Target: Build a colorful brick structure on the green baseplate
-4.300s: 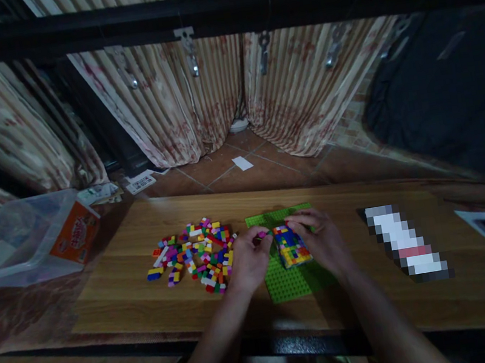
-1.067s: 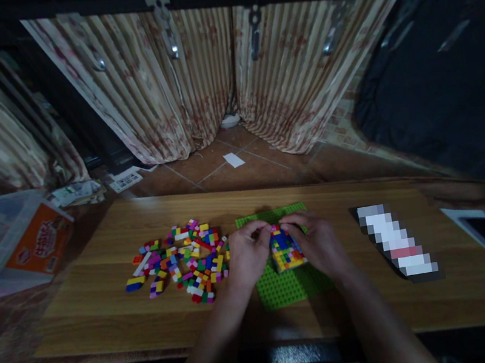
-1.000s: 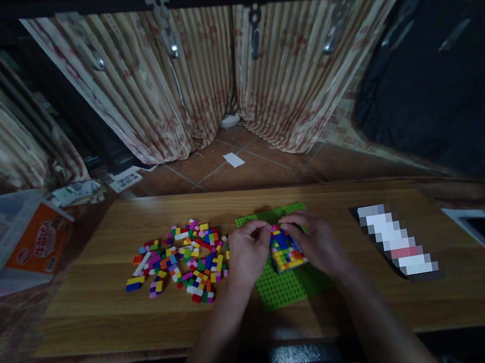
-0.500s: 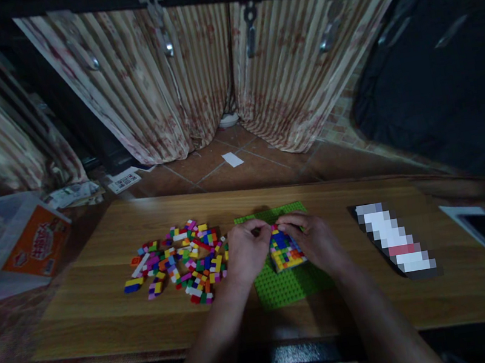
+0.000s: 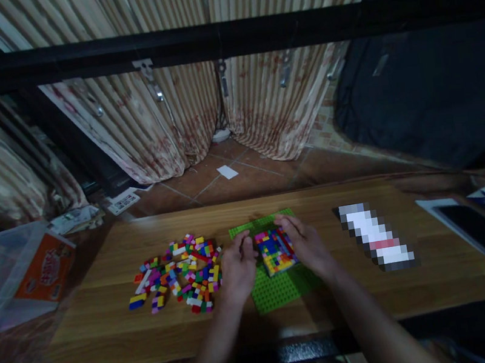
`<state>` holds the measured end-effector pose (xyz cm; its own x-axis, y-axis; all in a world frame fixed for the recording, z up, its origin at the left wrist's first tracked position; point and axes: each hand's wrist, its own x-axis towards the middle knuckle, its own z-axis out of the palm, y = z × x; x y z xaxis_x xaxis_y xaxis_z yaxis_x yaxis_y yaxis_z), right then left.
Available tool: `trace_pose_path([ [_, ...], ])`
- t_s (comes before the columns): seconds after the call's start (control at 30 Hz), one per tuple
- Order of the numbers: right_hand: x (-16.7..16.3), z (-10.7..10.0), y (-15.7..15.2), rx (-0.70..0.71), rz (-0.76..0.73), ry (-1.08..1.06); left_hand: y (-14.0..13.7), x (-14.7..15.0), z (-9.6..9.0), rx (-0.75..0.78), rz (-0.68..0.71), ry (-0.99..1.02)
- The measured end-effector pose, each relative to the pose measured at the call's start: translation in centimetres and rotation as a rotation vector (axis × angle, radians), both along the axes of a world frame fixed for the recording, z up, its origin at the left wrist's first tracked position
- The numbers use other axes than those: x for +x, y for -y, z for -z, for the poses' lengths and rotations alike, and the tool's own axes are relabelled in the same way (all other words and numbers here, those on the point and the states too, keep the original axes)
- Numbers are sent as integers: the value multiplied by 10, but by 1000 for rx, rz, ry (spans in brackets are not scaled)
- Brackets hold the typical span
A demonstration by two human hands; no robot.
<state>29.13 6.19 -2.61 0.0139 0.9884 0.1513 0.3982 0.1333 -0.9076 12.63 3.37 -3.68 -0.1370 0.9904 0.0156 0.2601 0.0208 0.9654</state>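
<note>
Nearby, see the block build [image 5: 274,251] over the green baseplate [image 5: 273,292], between half-curled left hand [image 5: 240,265] and right hand [image 5: 305,245]; cannot tell either grip as wide, narrow or holding, in such dimness. Farther right, note a pixel-masked object [image 5: 375,234]; far left, a clear box [image 5: 3,314], cut off.

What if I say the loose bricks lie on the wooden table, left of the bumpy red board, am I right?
Not quite: the bumpy board is green, not red, as the head view shows. The loose bricks do lie on the wooden table, left of it.
</note>
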Motion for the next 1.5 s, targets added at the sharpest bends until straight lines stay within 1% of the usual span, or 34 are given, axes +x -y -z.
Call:
trace_pose_path([
  [0.1,-2,2,5,-37,62,-33,3,1,1,12,41,-32],
  [0.23,-6,6,17,-41,184,-77,8,6,-2,67,90,-120],
  [0.33,-8,8,24,-60,241,-118,12,8,-5,46,96,-166],
  [0.4,-8,8,27,-85,267,-139,13,3,-9,28,96,-174],
  [0.47,-7,6,27,-112,282,-173,13,-11,-16,38,61,-222],
  [0.5,-6,4,28,-120,286,-189,13,-21,-20,56,20,-282],
  [0.57,-4,0,30,-125,286,-211,13,-46,-29,76,-89,-456],
  [0.67,-1,-7,32,-116,271,-215,12,-80,-39,24,-192,-742],
  [0.73,0,-9,33,-120,266,-217,13,-94,-40,-25,-195,-881],
  [0.83,2,-8,30,-108,274,-224,13,-102,-36,-18,-161,-1000],
  [0.97,3,-7,26,-116,284,-210,12,-101,-28,-11,-122,-1062],
  [1.07,2,-10,25,-131,288,-203,12,-101,-27,9,-102,-1091],
  [1.3,7,-14,22,-63,301,-252,13,-105,-29,72,-88,-1073],
  [1.5,16,-13,19,-31,288,-267,14,-109,-32,85,-51,-1078],
])
